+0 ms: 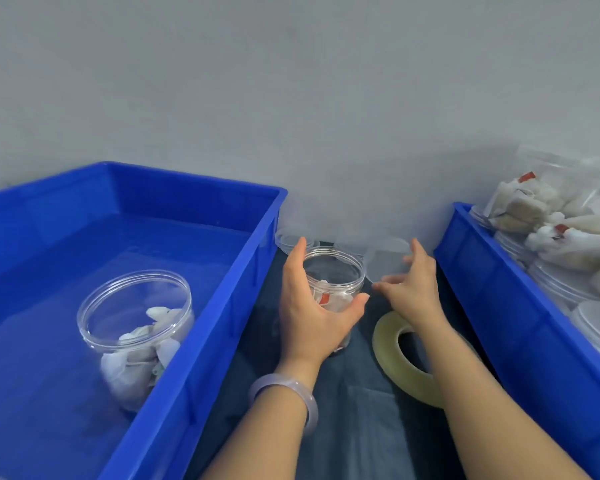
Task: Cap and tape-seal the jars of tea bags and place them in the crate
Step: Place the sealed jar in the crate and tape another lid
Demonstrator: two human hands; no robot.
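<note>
An open clear jar (333, 271) holding tea bags stands on the dark cloth between two blue crates. My left hand (312, 306) grips its near side, thumb and fingers curled round the wall. My right hand (411, 282) holds a clear lid (385, 258) tilted just right of the jar's rim. A capped jar (136, 327) of tea bags stands in the left blue crate (222, 299). A roll of yellowish tape (392, 355) lies on the cloth under my right forearm.
More clear lids (288, 239) lie by the wall behind the jar. The right blue crate (520, 327) holds jars, lids and loose tea bags (548, 220). A grey wall closes the back.
</note>
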